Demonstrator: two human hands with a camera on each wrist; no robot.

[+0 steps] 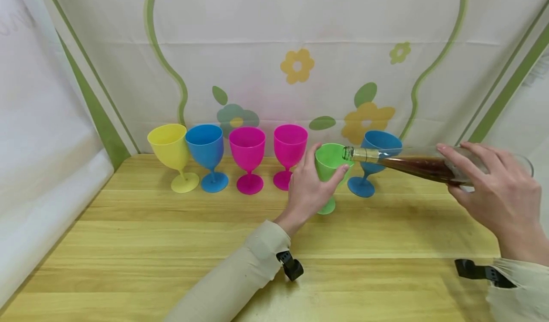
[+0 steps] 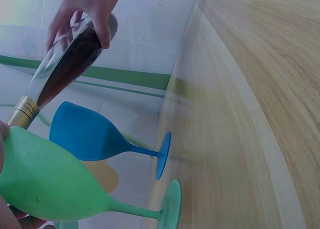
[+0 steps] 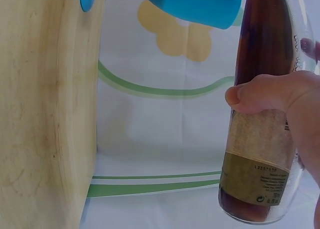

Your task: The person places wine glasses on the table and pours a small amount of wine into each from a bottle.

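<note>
Left hand (image 1: 306, 188) wraps its fingers and thumb round the bowl of the green goblet (image 1: 329, 162), center of the head view, goblet upright with its foot on the wooden table (image 1: 171, 246). Right hand (image 1: 499, 193), right edge of frame, grips the fat end of a clear glass bottle (image 1: 411, 162) half full of dark brown liquid. Bottle lies nearly level, gold-foil neck pointing left, mouth right at the green goblet's rim. Cannot tell if liquid is flowing. Hands well apart, joined only by bottle meeting goblet.

Blue goblet (image 1: 377, 145) stands just behind the bottle neck, right of the green one. Left of center, a row along the table's back edge: yellow goblet (image 1: 171, 148), another blue goblet (image 1: 207, 148), two pink goblets (image 1: 247, 150) side by side. Flower-print cloth (image 1: 300, 50) hangs behind.
</note>
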